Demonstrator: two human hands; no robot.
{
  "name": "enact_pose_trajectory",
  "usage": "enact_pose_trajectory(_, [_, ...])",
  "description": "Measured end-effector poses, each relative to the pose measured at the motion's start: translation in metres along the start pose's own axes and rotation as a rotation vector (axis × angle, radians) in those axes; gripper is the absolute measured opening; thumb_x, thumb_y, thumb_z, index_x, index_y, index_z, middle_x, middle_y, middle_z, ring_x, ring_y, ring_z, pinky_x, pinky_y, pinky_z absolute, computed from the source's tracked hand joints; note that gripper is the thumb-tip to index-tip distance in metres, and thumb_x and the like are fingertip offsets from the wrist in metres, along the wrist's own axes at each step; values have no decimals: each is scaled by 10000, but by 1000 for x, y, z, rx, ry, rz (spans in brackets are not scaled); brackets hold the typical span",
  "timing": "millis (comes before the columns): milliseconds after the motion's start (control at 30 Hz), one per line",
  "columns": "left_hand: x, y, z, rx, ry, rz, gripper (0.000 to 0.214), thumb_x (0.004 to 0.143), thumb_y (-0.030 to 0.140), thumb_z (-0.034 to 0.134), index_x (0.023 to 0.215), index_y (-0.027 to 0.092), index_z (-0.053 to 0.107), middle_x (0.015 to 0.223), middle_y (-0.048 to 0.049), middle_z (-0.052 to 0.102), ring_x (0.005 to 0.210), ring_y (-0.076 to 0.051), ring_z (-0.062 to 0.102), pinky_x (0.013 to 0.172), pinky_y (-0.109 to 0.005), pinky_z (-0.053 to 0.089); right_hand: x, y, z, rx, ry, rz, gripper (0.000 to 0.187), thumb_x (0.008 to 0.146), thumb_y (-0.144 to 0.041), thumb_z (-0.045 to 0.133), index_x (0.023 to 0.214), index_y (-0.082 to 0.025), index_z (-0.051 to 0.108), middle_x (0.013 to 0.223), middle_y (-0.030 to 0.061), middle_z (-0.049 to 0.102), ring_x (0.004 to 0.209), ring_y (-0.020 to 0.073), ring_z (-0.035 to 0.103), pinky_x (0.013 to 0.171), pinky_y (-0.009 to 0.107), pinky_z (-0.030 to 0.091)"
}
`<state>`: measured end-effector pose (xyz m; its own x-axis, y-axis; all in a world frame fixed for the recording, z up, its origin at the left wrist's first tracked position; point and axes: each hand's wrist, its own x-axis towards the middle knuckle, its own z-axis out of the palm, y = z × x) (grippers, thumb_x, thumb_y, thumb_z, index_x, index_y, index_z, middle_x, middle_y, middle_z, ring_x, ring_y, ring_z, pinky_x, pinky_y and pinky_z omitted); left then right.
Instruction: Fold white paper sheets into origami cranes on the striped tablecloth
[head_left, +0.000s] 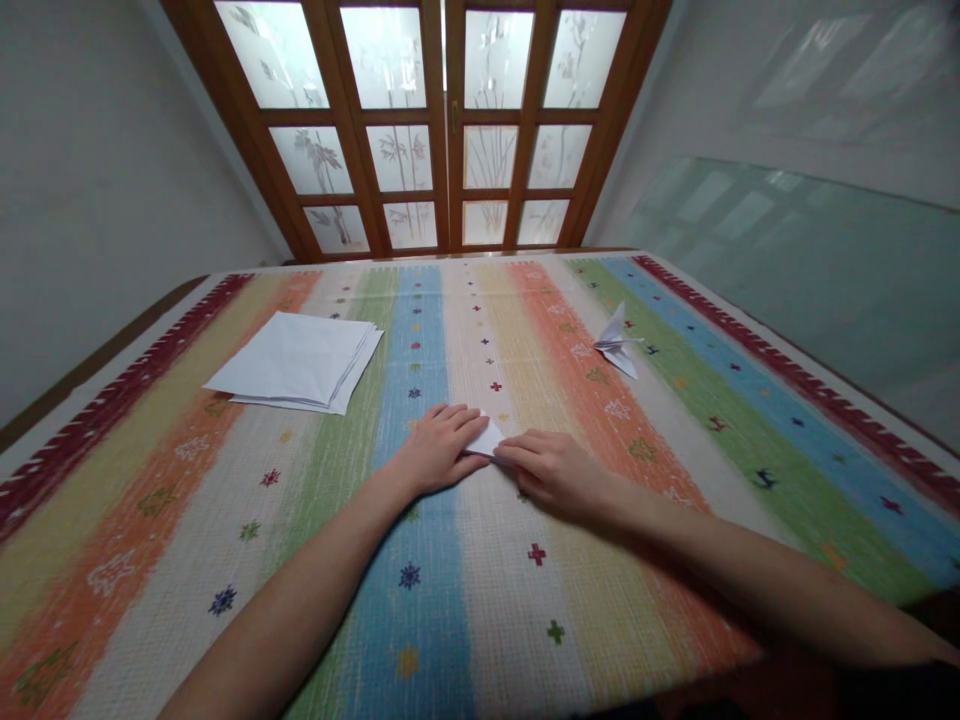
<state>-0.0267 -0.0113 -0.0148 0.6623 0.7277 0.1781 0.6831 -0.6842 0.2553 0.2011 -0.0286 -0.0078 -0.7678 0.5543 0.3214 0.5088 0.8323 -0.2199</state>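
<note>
A small piece of white folded paper (486, 437) lies on the striped tablecloth between my hands, and a pointed corner of it shows. My left hand (441, 446) covers its left part, fingers over the top and thumb along the near edge. At its right end, the bent fingers of my right hand (551, 468) pinch the paper's edge. Both hands rest low on the table, close together. The parts of the paper under my fingers are hidden.
A loose stack of white paper sheets (300, 358) lies at the left. To the right sits a folded white paper figure with pointed wings (618, 343). The striped tablecloth (495, 620) covers the table. Beyond the far edge stand wooden doors (448, 180) with frosted panes.
</note>
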Motion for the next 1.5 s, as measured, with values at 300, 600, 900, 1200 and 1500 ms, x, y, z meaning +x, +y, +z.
enact_pose_trajectory(300, [5, 8, -1, -581, 330, -283, 335, 926, 384, 449, 993, 169, 696, 921, -61, 727, 839, -194, 645, 796, -318, 478, 37, 15, -19, 742, 412, 369, 234, 839, -326, 637, 1025, -193, 684, 909, 64, 723, 758, 157, 658, 692, 296, 526])
enact_pose_trajectory(600, [12, 7, -2, -1089, 471, -463, 494, 753, 622, 595, 804, 138, 675, 698, -13, 615, 635, -142, 501, 596, -247, 384, 65, 23, -3, 1082, 409, 482, 204, 762, -366, 673, 851, -185, 704, 715, 10, 668, 595, 113, 572, 576, 263, 488])
enact_pose_trajectory(900, [13, 5, -3, -1072, 597, -540, 497, 764, 626, 567, 562, 177, 502, 560, 35, 421, 555, -114, 362, 544, -248, 307, 82, 20, 4, 1276, 471, 601, 226, 672, -393, 742, 753, -186, 701, 611, -21, 613, 514, 90, 514, 506, 238, 446])
enact_pose_trajectory(1200, [14, 2, -5, -1220, 575, -546, 420, 742, 555, 611, 615, 154, 594, 580, 23, 505, 548, -110, 395, 547, -245, 317, 88, 25, 8, 1553, 358, 637, 319, 579, -418, 822, 731, -176, 680, 571, -36, 579, 462, 66, 486, 428, 198, 397])
enact_pose_trajectory(1500, [13, 1, -1, -1201, 552, -530, 409, 758, 532, 609, 620, 148, 602, 573, 14, 517, 559, -115, 412, 559, -250, 309, 91, 21, 7, 1676, 307, 698, 364, 484, -352, 876, 716, -176, 658, 516, -63, 551, 401, 43, 410, 347, 160, 282])
